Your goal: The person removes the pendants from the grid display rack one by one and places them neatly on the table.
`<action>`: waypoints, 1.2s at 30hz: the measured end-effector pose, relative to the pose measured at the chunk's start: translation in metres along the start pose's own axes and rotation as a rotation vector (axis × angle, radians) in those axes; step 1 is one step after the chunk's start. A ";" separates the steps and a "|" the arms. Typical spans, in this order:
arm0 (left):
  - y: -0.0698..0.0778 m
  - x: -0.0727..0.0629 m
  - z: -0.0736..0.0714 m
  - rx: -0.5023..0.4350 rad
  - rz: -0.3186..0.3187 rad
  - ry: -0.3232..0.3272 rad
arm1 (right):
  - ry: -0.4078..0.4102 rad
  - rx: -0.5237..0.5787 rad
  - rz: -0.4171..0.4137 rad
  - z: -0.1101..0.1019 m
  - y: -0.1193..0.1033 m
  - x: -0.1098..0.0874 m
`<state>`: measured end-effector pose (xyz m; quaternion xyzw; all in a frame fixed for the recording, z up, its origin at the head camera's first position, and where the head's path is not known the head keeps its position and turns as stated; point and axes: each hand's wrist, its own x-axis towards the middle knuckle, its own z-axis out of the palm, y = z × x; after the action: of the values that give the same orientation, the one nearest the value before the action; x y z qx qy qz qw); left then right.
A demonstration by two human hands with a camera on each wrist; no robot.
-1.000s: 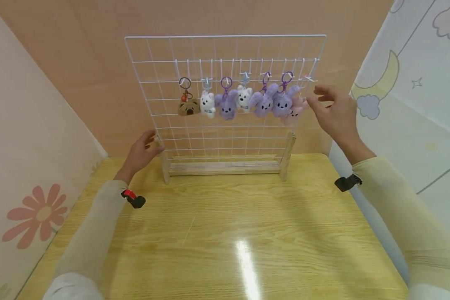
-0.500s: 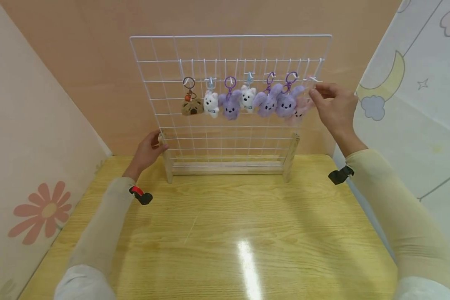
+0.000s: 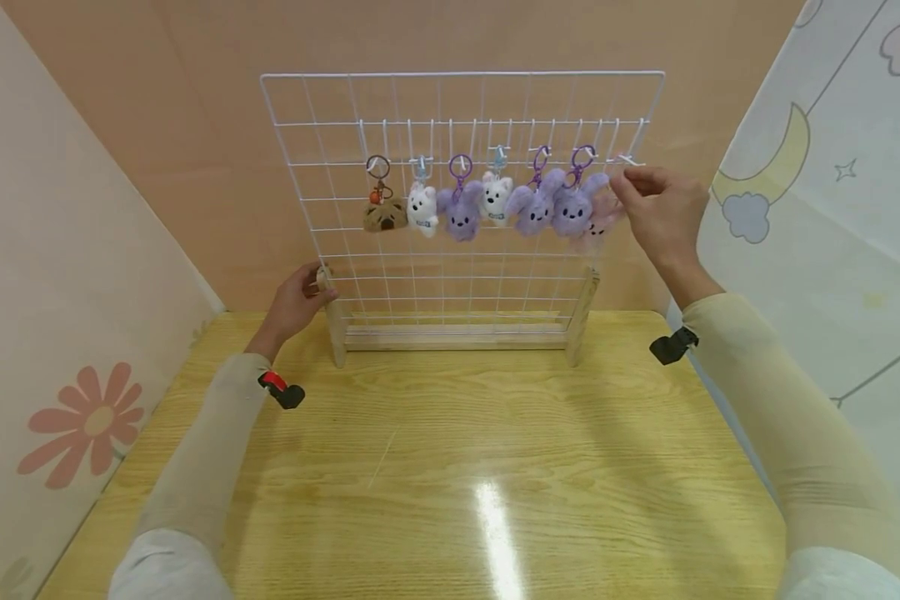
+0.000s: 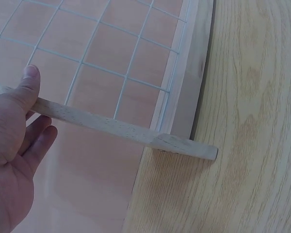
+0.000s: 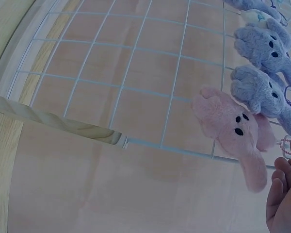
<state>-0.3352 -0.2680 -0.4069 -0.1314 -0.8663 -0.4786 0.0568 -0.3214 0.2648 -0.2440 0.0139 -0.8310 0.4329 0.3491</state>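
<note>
A white wire grid rack (image 3: 461,74) stands upright on wooden legs. My left hand (image 3: 294,307) grips the top of its left wooden leg (image 4: 111,126), thumb on one side and fingers on the other. At the rack's right end, my right hand (image 3: 667,218) pinches near the ring of a pink plush bunny keychain (image 5: 233,126), with thumb and fingertips together at the pink ring. That ring is partly hidden by the fingertips. Beside it hang purple bunny keychains (image 3: 572,213), white plush keychains (image 3: 422,208) and a brown plush keychain (image 3: 385,215), all on hooks.
The rack stands at the back of a wood-grain table (image 3: 435,442), close to an orange-tan backdrop (image 3: 157,167). Patterned white walls rise on both sides, one with a flower (image 3: 82,423), the other with a moon (image 3: 787,158).
My left hand has closed on the wooden leg. My right hand has moved in towards the pink bunny keychain and its fingertips have come together. The view has shifted slightly.
</note>
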 end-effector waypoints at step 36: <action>0.002 -0.005 -0.003 0.007 -0.028 -0.030 | 0.092 0.069 -0.069 -0.011 -0.010 -0.008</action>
<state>-0.3299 -0.2703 -0.4051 -0.1260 -0.8706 -0.4742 0.0377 -0.3059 0.2646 -0.2373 0.0346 -0.7975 0.4493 0.4011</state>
